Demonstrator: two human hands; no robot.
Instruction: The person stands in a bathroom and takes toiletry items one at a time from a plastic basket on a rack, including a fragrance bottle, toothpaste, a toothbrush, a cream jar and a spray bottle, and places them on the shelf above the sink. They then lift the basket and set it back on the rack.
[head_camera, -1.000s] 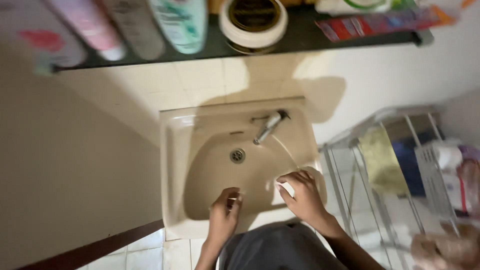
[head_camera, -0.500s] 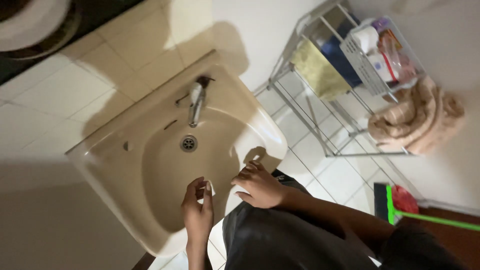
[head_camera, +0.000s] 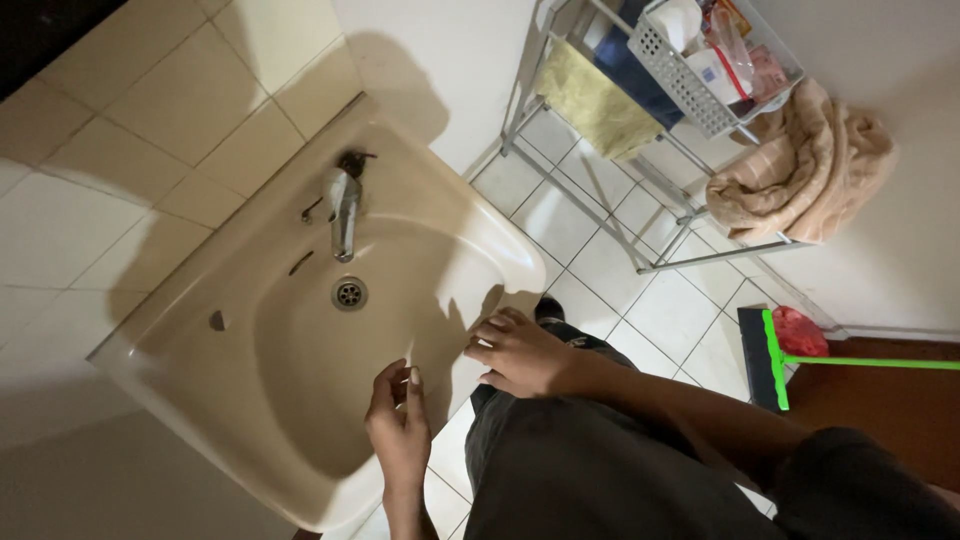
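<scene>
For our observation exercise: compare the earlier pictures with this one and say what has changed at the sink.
The water that ran from the tap a second ago has stopped. The small white thing in the right hand no longer shows; that hand now rests at the sink rim. The view has swung right, off the shelf. The left hand stays over the basin.

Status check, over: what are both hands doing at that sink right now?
Left hand open over the sink basin, holding nothing. Right hand resting on sink rim, fingers curled. Tap shows no water; drain uncovered.
</scene>
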